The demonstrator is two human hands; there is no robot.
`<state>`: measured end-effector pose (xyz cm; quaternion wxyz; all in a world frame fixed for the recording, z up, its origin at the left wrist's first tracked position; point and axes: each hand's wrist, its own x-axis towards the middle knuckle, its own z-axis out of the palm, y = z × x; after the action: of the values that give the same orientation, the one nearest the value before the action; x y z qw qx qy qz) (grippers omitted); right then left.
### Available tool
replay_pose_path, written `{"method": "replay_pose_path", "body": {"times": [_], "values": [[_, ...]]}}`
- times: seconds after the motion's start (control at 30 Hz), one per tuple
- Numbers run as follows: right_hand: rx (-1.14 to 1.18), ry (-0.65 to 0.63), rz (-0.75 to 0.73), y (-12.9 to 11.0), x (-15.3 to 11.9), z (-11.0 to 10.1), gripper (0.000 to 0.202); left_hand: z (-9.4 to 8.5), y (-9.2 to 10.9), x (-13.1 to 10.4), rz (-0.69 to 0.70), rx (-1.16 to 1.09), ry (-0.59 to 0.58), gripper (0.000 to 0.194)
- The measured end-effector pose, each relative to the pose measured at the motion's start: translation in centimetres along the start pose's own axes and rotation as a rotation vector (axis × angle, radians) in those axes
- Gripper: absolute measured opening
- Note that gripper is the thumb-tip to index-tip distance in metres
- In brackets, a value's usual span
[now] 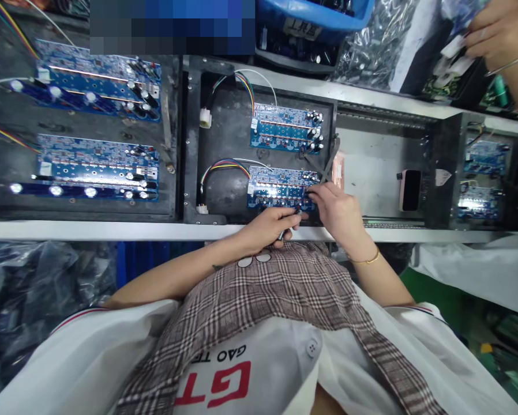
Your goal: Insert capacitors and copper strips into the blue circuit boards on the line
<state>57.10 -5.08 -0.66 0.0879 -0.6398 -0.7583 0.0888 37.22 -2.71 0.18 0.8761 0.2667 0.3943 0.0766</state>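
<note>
My right hand (340, 210) is closed in a pinch over the right part of the nearer blue circuit board (276, 187) in the middle black tray. A small dark capacitor shows at its fingertips, touching the board. At the board's front edge, my left hand (271, 226) is curled round a few dark cylindrical capacitors (281, 235) with shiny ends. Behind lies a second blue circuit board (285, 129) with several capacitors standing at its right side. Coloured wires (226, 163) run from the nearer board to a white connector (202, 208).
Two more circuit boards (97, 167) with large capacitors lie in the left tray. A blue bin (319, 17) of parts stands behind. To the right are a small black-faced device (410, 190) and another tray of boards (484, 155). Another person's hand (501, 34) reaches in at upper right.
</note>
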Motion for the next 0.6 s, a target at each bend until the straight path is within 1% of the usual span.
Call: {"method": "replay_pose_path", "body": {"times": [0.13, 0.23, 0.27, 0.37, 0.43, 0.47, 0.5, 0.53, 0.6], "values": [[-0.017, -0.054, -0.112, 0.7, -0.1, 0.2, 0.032, 0.0, 0.3, 0.2, -0.032, -0.074, -0.017, 0.017], [0.052, -0.099, -0.185, 1.0, -0.1, -0.1, 0.034, 0.0, 0.5, 0.2, -0.056, -0.118, -0.061, 0.021], [0.111, -0.091, -0.175, 0.9, -0.1, -0.4, 0.034, -0.1, 0.5, 0.2, -0.061, -0.122, -0.080, 0.023], [0.378, -0.058, -0.041, -0.1, -0.6, -2.0, 0.037, -0.1, 0.4, 0.1, -0.072, -0.107, -0.147, 0.026], [0.563, -0.123, -0.002, -0.8, -1.2, -3.1, 0.035, -0.1, 0.4, 0.0, -0.084, -0.097, -0.202, 0.025], [0.617, -0.161, 0.000, -1.0, -1.5, -3.4, 0.031, -0.1, 0.3, -0.1, -0.091, -0.097, -0.220, 0.025], [0.635, -0.174, 0.000, -1.1, -1.7, -3.5, 0.026, -0.1, 0.3, -0.1, -0.096, -0.101, -0.223, 0.026], [0.617, -0.153, 0.010, -1.1, -2.0, -3.4, 0.021, 0.0, 0.3, -0.2, -0.106, -0.105, -0.212, 0.027], [0.499, -0.063, 0.048, -0.8, -2.2, -2.6, 0.019, 0.1, 0.4, -0.2, -0.142, -0.110, -0.180, 0.024]]}}
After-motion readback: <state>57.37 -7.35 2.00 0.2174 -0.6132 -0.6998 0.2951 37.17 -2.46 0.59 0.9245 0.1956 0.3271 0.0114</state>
